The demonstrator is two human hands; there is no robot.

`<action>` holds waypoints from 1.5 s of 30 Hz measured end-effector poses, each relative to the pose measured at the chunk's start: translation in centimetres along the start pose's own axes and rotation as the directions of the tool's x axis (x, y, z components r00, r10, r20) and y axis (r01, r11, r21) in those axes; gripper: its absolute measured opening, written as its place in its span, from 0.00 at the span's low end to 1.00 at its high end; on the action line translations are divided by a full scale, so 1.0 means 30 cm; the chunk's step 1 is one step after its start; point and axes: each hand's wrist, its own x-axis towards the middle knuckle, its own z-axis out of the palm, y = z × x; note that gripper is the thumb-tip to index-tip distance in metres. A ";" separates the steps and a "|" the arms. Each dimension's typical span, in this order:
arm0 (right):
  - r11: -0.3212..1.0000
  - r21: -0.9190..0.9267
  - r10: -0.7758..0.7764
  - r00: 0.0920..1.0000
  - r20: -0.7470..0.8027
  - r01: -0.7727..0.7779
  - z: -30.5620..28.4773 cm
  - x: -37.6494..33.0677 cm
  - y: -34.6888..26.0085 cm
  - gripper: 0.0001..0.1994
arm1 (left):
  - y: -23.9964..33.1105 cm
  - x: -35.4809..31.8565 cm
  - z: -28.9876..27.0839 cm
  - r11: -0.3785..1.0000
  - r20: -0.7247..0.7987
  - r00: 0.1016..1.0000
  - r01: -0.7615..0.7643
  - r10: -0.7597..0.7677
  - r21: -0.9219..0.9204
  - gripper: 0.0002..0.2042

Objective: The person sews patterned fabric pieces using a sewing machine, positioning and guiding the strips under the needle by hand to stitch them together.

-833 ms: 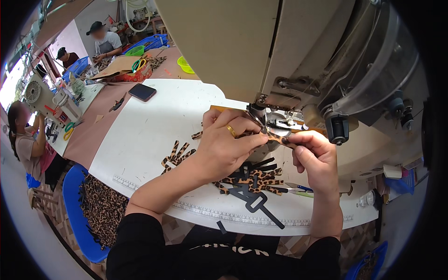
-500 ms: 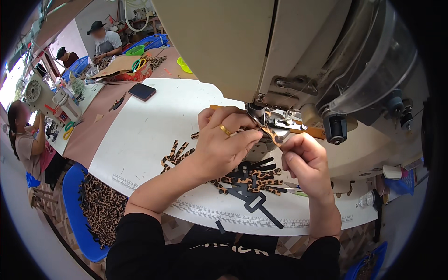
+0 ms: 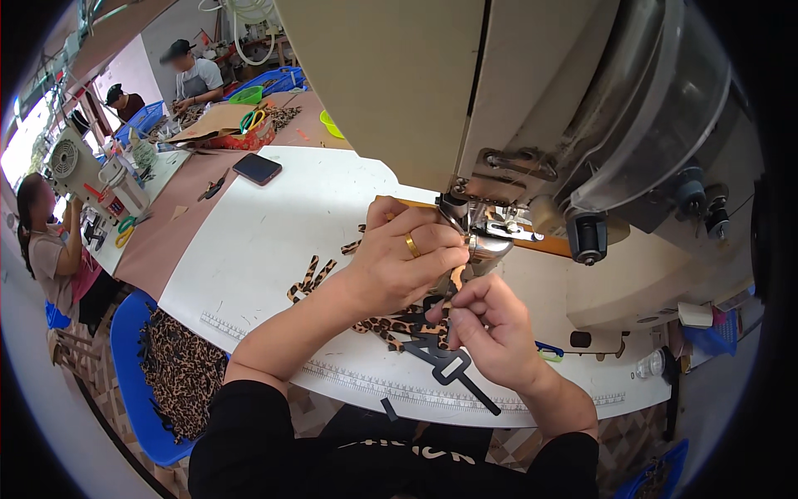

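Note:
A narrow leopard-print strap (image 3: 456, 279) hangs down from beneath the needle end of a large beige sewing machine (image 3: 399, 91). My left hand (image 3: 407, 254), with a gold ring, is closed at the strap's upper end beside the metal presser parts; its fingertips partly hide that end. Lower down, my right hand (image 3: 495, 328) pinches the strap's other end between thumb and fingers. Under and beside my hands lie leopard-print straps (image 3: 386, 323) and a black strap with a rectangular loop (image 3: 450, 370). Another leopard-print piece (image 3: 309, 279) with several strips rests left of my left forearm.
On the white table (image 3: 249, 216) lies a dark phone (image 3: 257, 169); a ruler strip (image 3: 374, 385) follows its near edge. A blue tub (image 3: 129, 349) full of leopard-print pieces stands at the lower left. Scissors (image 3: 125, 231) lie farther left. Other people work beyond the table.
My right hand has moved down and left, and the strap now hangs downward instead of slanting right. My left hand stays near the needle. The view has shifted slightly.

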 end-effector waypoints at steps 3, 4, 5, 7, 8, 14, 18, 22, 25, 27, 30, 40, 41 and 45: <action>1.000 -0.008 0.010 1.000 0.004 -0.010 -0.001 0.002 -0.002 0.04 | 0.004 0.005 0.003 1.000 0.011 1.000 0.023 -0.022 -0.015 0.14; 1.000 -0.006 0.011 1.000 0.002 -0.011 -0.003 0.002 -0.006 0.04 | 0.005 0.004 0.004 0.999 0.024 0.999 0.040 -0.039 -0.027 0.15; 0.999 0.027 0.046 0.997 -0.056 -0.045 -0.002 0.002 -0.009 0.03 | 0.005 0.001 0.005 0.999 0.028 0.999 0.041 -0.040 -0.027 0.15; 0.992 0.099 0.091 0.984 -0.152 -0.076 -0.010 0.010 0.003 0.04 | 0.006 -0.005 0.011 0.995 0.016 0.998 0.061 -0.060 -0.077 0.15; 0.992 0.102 0.096 0.984 -0.152 -0.081 -0.015 0.016 0.002 0.04 | 0.009 -0.007 0.003 0.994 0.038 0.997 0.070 -0.067 -0.080 0.14; 0.991 0.040 0.137 0.962 -0.238 -0.131 0.008 0.043 0.006 0.05 | -0.012 -0.032 -0.019 0.957 0.117 0.976 0.204 -0.183 -0.205 0.10; 0.996 -0.045 0.059 0.956 -0.288 -0.075 0.014 0.057 0.027 0.05 | -0.021 -0.054 -0.026 0.924 0.082 0.965 0.261 -0.248 -0.279 0.09; 0.995 -0.045 0.075 0.965 -0.253 -0.089 0.049 0.076 0.019 0.04 | -0.039 -0.069 -0.049 0.892 0.149 0.950 0.309 -0.274 -0.330 0.12; 0.988 -0.148 -0.007 0.958 -0.286 -0.037 0.057 0.097 0.025 0.04 | -0.058 -0.077 -0.044 0.803 0.167 0.937 0.348 -0.306 -0.484 0.11; 0.867 -0.481 -0.286 0.922 -0.261 0.133 0.058 0.115 0.026 0.05 | -0.057 -0.075 -0.052 0.741 0.219 0.900 0.435 -0.377 -0.511 0.11; 0.983 -0.183 -0.022 0.956 -0.294 -0.034 0.058 0.119 -0.011 0.05 | -0.055 -0.077 -0.054 0.788 0.194 0.906 0.423 -0.376 -0.447 0.09; 0.988 -0.065 0.123 0.969 -0.215 -0.140 0.012 0.150 -0.013 0.03 | -0.071 -0.082 -0.039 0.775 0.185 0.899 0.437 -0.397 -0.457 0.09; 0.981 -0.193 -0.024 0.971 -0.238 -0.024 0.010 0.153 -0.003 0.03 | -0.073 -0.080 -0.037 0.724 0.193 0.889 0.451 -0.415 -0.522 0.09; 0.688 -0.713 -0.361 0.917 -0.172 0.137 0.015 0.164 0.002 0.06 | -0.086 -0.080 -0.008 0.763 0.073 0.914 0.375 -0.399 -0.527 0.07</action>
